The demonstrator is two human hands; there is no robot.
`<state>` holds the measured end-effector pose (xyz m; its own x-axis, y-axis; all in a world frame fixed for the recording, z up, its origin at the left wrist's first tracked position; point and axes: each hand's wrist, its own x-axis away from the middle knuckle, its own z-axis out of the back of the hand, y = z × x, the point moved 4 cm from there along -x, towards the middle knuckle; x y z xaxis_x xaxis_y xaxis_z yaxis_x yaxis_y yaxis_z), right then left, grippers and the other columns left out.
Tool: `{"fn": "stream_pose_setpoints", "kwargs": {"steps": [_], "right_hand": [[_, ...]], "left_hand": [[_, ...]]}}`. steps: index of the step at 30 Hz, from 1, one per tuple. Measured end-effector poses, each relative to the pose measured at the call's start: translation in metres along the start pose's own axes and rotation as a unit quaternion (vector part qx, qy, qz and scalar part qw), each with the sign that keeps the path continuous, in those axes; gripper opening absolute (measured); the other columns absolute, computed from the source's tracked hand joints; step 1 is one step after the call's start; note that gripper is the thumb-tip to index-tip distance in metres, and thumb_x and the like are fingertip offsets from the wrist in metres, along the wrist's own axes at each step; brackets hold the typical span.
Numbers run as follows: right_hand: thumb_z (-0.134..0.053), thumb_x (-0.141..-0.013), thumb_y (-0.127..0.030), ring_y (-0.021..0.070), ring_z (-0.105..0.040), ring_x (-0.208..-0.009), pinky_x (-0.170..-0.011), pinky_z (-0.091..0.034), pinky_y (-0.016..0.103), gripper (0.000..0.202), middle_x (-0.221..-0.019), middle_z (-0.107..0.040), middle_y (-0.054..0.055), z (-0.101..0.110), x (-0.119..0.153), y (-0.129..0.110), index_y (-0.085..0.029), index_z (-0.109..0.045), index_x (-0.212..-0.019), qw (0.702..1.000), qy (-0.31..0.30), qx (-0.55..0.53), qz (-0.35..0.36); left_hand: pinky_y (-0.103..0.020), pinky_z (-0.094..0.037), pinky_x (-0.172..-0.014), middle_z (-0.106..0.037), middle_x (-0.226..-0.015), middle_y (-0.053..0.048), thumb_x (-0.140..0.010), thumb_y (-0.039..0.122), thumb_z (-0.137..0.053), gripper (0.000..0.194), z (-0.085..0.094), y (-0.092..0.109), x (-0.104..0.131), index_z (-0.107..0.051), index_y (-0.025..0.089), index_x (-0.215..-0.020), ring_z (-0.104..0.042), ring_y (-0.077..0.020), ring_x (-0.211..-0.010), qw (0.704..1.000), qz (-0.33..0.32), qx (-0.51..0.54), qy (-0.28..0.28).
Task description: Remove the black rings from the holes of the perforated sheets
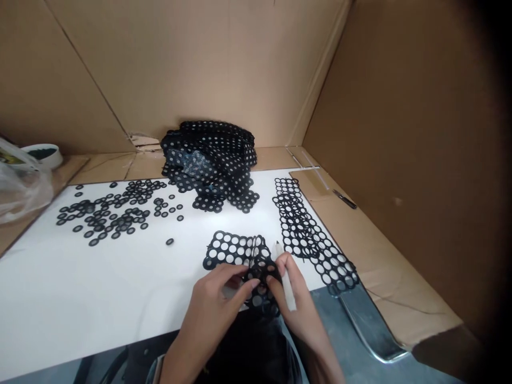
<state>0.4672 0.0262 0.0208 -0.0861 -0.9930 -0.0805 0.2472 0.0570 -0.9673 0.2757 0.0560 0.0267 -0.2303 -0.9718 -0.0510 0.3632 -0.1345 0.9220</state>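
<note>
At the front edge of the white board, a black perforated sheet [228, 246] with rows of round holes is bent up between my hands. My left hand [214, 296] pinches its near part between thumb and fingers. On the other side, my right hand [294, 298] has its thumb pressed on the same sheet. A white pen-like tool [288, 288] with a dark tip also sits in my right hand, pointing away from me. Some of the sheet's near end is hidden by my fingers.
Small black rings [120, 213] lie scattered on the white board [100, 298]. Behind them is a heap of black sheets [212, 160]. Emptied hole sheets [300, 229] overhang the board's right edge. A small cutter [344, 199], a white bowl [44, 154] and cardboard walls [200, 64] surround the area.
</note>
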Motion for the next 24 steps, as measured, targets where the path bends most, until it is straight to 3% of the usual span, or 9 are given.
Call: {"fn": "stream_pose_setpoints", "kwargs": {"steps": [5,12,16,18,24], "right_hand": [[-0.061,-0.107,-0.028,0.0203,-0.046,-0.087,-0.079,-0.043,0.03,0.02,-0.096,-0.043,-0.001,-0.004,0.005,-0.003,-0.027,-0.041,-0.102,1.0,-0.014,-0.022,-0.001],[-0.069,-0.105,-0.048,0.0196,-0.042,-0.078,-0.07,-0.042,0.029,0.036,-0.09,-0.039,-0.002,-0.006,0.004,-0.004,-0.028,-0.04,-0.1,0.989,-0.083,-0.116,-0.042],[-0.071,-0.106,-0.041,0.0175,-0.036,-0.075,-0.068,-0.037,0.028,0.039,-0.086,-0.035,-0.004,-0.007,0.0,-0.006,-0.027,-0.037,-0.094,0.997,-0.038,-0.068,-0.019],[-0.069,-0.108,-0.035,0.0168,-0.032,-0.071,-0.065,-0.034,0.029,0.039,-0.083,-0.033,-0.005,-0.009,-0.001,-0.007,-0.027,-0.034,-0.091,0.998,-0.024,-0.052,0.005],[-0.063,-0.11,-0.029,0.0165,-0.033,-0.069,-0.061,-0.032,0.029,0.035,-0.081,-0.035,-0.006,-0.014,0.003,-0.004,-0.028,-0.032,-0.093,0.998,-0.018,-0.046,0.046]], "left_hand": [[-0.032,-0.071,-0.086,-0.086,-0.113,-0.004,-0.099,0.042,-0.079,0.019,0.008,-0.002,0.0,-0.089,0.029,-0.11,-0.083,-0.0241,-0.102,1.0,-0.013,0.019,0.007],[-0.032,-0.073,-0.085,-0.085,-0.122,-0.004,-0.103,0.045,-0.075,0.026,0.017,0.002,0.006,-0.087,0.033,-0.123,-0.082,-0.026,-0.112,1.0,-0.017,-0.007,-0.006],[-0.031,-0.072,-0.082,-0.082,-0.128,-0.007,-0.105,0.043,-0.07,0.032,0.016,0.004,0.007,-0.084,0.032,-0.132,-0.079,-0.0266,-0.117,0.998,-0.049,-0.019,-0.022],[-0.031,-0.07,-0.083,-0.082,-0.128,-0.007,-0.107,0.044,-0.067,0.033,0.016,0.005,0.006,-0.083,0.033,-0.133,-0.079,-0.0262,-0.114,0.998,-0.034,-0.009,-0.046],[-0.031,-0.06,-0.077,-0.082,-0.097,-0.005,-0.108,0.054,-0.061,0.04,0.023,0.011,-0.001,-0.087,0.025,-0.096,-0.075,-0.0244,-0.091,0.989,0.075,0.056,-0.115]]}}
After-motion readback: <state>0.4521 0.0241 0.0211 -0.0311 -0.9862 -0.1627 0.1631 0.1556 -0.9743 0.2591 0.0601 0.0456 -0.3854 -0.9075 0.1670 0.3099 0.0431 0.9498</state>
